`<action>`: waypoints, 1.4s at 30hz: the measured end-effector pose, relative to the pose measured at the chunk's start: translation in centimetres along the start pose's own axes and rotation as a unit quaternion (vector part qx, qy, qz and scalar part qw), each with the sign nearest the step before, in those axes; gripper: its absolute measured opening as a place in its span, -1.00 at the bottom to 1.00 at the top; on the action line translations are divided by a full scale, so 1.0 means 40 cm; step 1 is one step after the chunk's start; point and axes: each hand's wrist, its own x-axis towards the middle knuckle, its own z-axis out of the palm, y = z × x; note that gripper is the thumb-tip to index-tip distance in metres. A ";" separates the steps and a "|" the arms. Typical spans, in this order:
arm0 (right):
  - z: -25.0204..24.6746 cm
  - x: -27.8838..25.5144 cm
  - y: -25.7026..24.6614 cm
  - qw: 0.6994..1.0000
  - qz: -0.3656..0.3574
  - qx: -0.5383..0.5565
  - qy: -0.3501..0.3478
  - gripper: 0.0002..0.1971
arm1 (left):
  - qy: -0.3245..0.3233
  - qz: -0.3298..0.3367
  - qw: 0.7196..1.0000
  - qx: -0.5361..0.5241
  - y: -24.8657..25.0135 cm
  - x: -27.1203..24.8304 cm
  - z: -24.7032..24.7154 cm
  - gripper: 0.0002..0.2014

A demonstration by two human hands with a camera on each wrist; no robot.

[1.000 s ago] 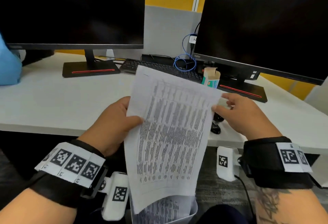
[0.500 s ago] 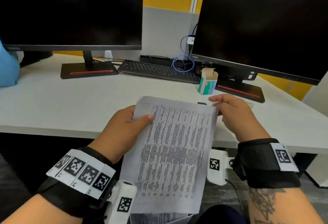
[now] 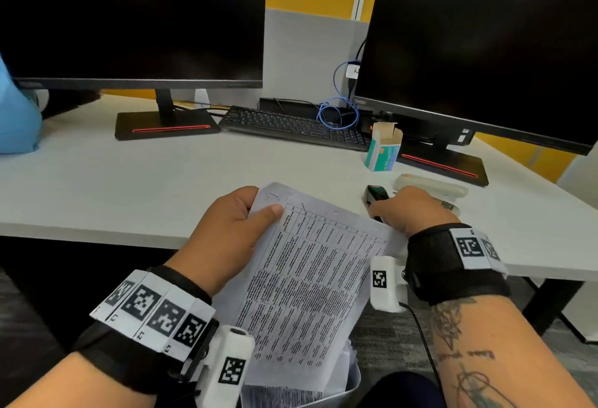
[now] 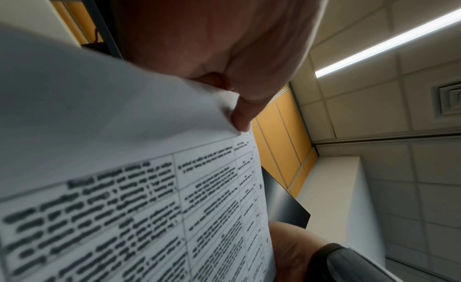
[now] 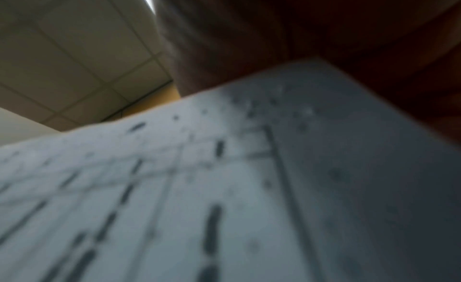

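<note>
Hiding anything, that right hand (image 3: 411,210) of yours?

Its fingers, yes. From the head view I see only the back of it, laid over the near end of a small black object (image 3: 375,193) on the table (image 3: 129,187). Whether my fingers grip that object or merely touch it I cannot tell. The right wrist view is a blur of paper and palm.

And the printed sheet (image 3: 310,278)?

It is in my left hand (image 3: 226,233), pinched at its upper left corner, with the thumb on the printed face and the other fingers underneath, out of sight. The sheet slants from the table's near edge down toward my lap, its far right corner just beside my right wrist. The print is too small to read. Its lower end overlaps more printed paper (image 3: 284,394), which the bottom of the frame cuts off.

How do the arms lie?

My left forearm comes up from the lower left, the hand at the table's near edge. My right forearm reaches forward over that edge, knuckles up, with a white oblong object (image 3: 430,185) just beyond the hand.
</note>
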 end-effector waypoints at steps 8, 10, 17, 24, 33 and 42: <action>-0.028 -0.026 0.010 0.948 -0.096 0.260 0.159 -0.73 | 0.004 0.026 0.998 0.059 0.029 -0.015 0.000 -0.83; -0.048 -0.071 -0.010 0.872 -0.176 0.413 0.194 -0.67 | 0.007 0.044 0.996 0.074 0.044 -0.021 0.012 -0.83; -0.051 -0.238 -0.095 0.725 -0.231 0.645 0.073 -0.86 | 0.043 0.097 0.989 0.099 0.095 -0.060 0.083 -0.79; -0.033 -0.277 -0.105 0.741 -0.270 0.602 0.122 -0.74 | 0.042 0.127 0.986 0.103 0.120 -0.087 0.109 -0.79; -0.031 -0.275 -0.104 0.733 -0.291 0.601 0.129 -0.70 | 0.027 0.126 0.989 0.073 0.141 -0.103 0.129 -0.81; -0.030 -0.267 -0.099 0.748 -0.319 0.568 0.122 -0.72 | -0.032 0.138 0.989 0.047 0.125 -0.099 0.132 -0.84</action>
